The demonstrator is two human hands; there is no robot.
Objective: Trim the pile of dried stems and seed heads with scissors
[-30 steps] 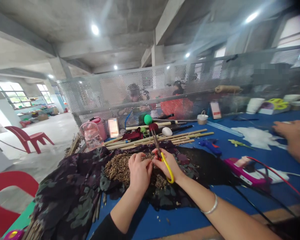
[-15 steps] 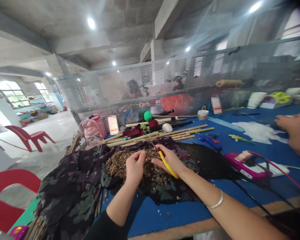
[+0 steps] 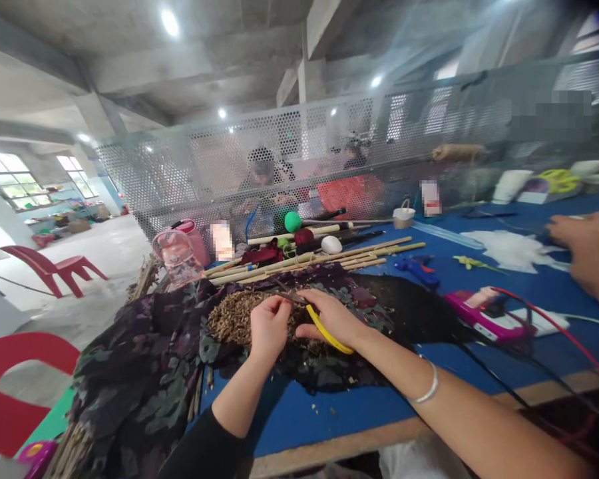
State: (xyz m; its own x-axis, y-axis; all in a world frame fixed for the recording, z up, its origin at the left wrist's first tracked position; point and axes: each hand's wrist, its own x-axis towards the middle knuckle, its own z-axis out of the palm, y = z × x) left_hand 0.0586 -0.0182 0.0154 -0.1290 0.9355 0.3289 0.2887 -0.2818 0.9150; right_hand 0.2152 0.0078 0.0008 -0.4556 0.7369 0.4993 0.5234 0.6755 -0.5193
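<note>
My left hand [image 3: 269, 326] is pinched closed over a heap of dry brown plant bits [image 3: 229, 319]; whatever is between its fingertips is too small to make out. Just to the right, my right hand [image 3: 329, 318] grips yellow-handled shears [image 3: 324, 332]. Their dark metal jaws point left, close to the left fingertips; whether the blades touch anything I cannot tell. Under the heap lies a dark floral cloth [image 3: 150, 372], spread over the blue table [image 3: 349, 419] and hanging off to the left.
Behind the heap lie bamboo sticks [image 3: 399, 246], a green ball [image 3: 293, 221] and a white ball [image 3: 331, 245]. A blue glue gun [image 3: 418, 269] and magenta power strip [image 3: 484, 316] with cords sit right. Another person's hand [image 3: 589, 243] is at far right. A perforated metal screen [image 3: 190, 173] stands behind.
The shears' jaws have swung left and lower, nearer my left fingertips, as my right hand shifted slightly left. My left hand keeps its pinch. The camera view has tilted a little.
</note>
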